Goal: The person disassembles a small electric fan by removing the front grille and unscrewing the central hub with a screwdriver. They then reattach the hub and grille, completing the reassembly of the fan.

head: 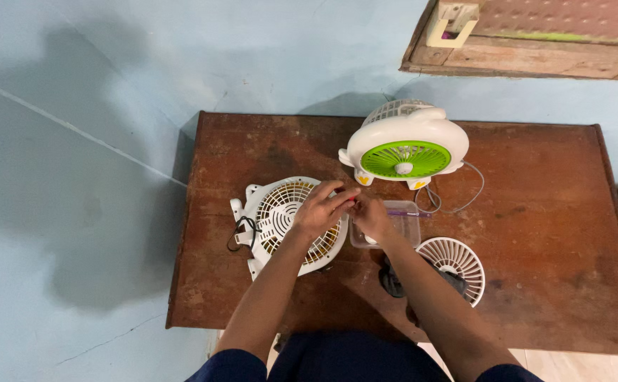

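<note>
Two hands meet over the middle of a brown wooden table (549,233). The left hand (321,209) hovers over a white fan housing (270,219) with a yellowish grille, lying flat at the table's left; its fingertips pinch a small red thing (352,201), too small to tell what it is. The right hand (370,216) is just beside it, fingers curled toward the same red thing, over the near-left corner of a clear plastic box (408,225); whether it grips anything I cannot tell. A purple tool (408,213) lies across the box. Black wires (242,232) hang at the housing's left edge. Behind the box stands a white fan (404,148) with a green grille, its grey cord (464,194) looping to the right. A loose white round grille (457,265) lies flat to the right of the right forearm, with a dark object (392,281) partly hidden under that arm. Up in the far right corner, a small cream box (452,22) sits on a wooden ledge (535,60). Pale blue floor (76,177) surrounds the table.
</note>
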